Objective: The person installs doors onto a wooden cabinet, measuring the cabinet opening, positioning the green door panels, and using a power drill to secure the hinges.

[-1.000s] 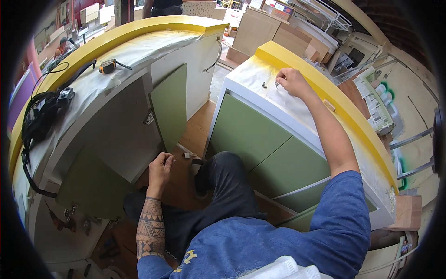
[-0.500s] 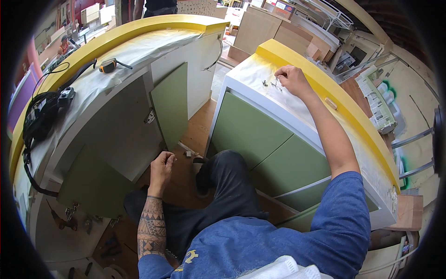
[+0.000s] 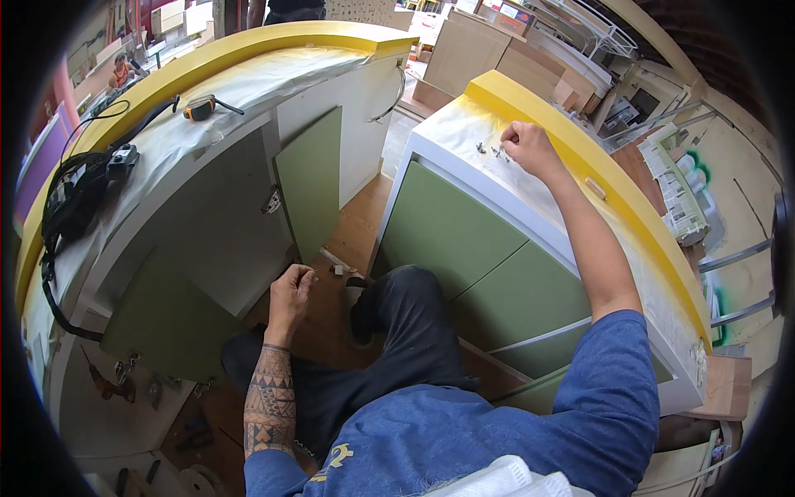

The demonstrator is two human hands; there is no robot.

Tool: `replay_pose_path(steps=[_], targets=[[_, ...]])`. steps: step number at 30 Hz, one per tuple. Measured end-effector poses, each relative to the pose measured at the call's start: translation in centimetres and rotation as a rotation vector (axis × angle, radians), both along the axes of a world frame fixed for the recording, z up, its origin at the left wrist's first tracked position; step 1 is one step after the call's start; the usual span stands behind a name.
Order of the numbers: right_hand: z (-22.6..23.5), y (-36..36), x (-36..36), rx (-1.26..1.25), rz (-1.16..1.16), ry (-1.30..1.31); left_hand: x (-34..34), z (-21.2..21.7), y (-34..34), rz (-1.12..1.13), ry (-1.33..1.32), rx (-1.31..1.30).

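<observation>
My right hand [image 3: 532,150] is closed in a pinch over a few small dark metal pieces, apparently screws [image 3: 481,148], scattered on the white top of the right-hand cabinet [image 3: 447,128]. Whatever is between its fingertips is too small to make out. My left hand [image 3: 290,300] hangs above my lap with thumb and fingers pressed together. A tiny pale bit shows at its fingertips, its kind unclear. Beyond it, a green cabinet door [image 3: 310,186] stands swung out, with a metal hinge [image 3: 272,200] close by. Another green door [image 3: 166,323] hangs out nearer to me on the left.
On the left counter lie a tape measure [image 3: 199,108] and a black bag with cables [image 3: 79,195]. A drill [image 3: 108,383] is low at the left. A small wood block [image 3: 595,188] lies on the right cabinet. Another person [image 3: 124,70] is far back left.
The view has shifted slightly. My right hand has come down a little nearer the small metal pieces, its fingers still pinched. My left hand stays nearly where it was.
</observation>
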State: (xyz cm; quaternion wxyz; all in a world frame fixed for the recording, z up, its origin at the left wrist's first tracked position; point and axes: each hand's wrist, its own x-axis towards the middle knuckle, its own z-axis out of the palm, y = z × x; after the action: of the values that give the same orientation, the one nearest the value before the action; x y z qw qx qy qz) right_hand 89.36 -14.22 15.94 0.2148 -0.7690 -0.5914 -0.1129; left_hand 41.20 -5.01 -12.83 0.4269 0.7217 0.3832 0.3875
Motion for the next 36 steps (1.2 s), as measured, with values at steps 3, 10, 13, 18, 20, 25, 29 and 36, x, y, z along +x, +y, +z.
replay_pose_path(steps=[3, 10, 13, 18, 20, 25, 29, 36], targets=[[0.2, -0.5, -0.5, -0.048, 0.037, 0.048, -0.2, -0.3, 0.0, -0.009, -0.004, -0.021], [-0.1, -0.8, -0.4, -0.033, -0.001, 0.012, 0.2, 0.2, -0.2, -0.006, 0.000, -0.020], [0.2, -0.7, -0.7, -0.065, -0.034, 0.011, -0.2, -0.1, 0.0, -0.091, 0.080, -0.061], [0.6, -1.1, -0.2, -0.017, -0.017, 0.044, -0.4, -1.6, -0.3, -0.279, 0.465, 0.171], [0.5, -1.1, 0.0, -0.015, 0.017, 0.059, 0.9, -0.9, 0.0, -0.238, 0.203, 0.084], [-0.3, -1.6, 0.7, -0.090, 0.146, 0.082, 6.7, 8.6, -0.6, -0.318, 0.063, 0.218], [-0.5, -1.9, 1.4, -0.004, 0.142, 0.213, 13.8, 18.9, -1.8, -0.451, -0.061, 0.489], [-2.3, -1.1, 3.7, 0.162, 0.187, 0.498, 27.5, 26.0, 0.5, -0.492, 0.091, 0.714]])
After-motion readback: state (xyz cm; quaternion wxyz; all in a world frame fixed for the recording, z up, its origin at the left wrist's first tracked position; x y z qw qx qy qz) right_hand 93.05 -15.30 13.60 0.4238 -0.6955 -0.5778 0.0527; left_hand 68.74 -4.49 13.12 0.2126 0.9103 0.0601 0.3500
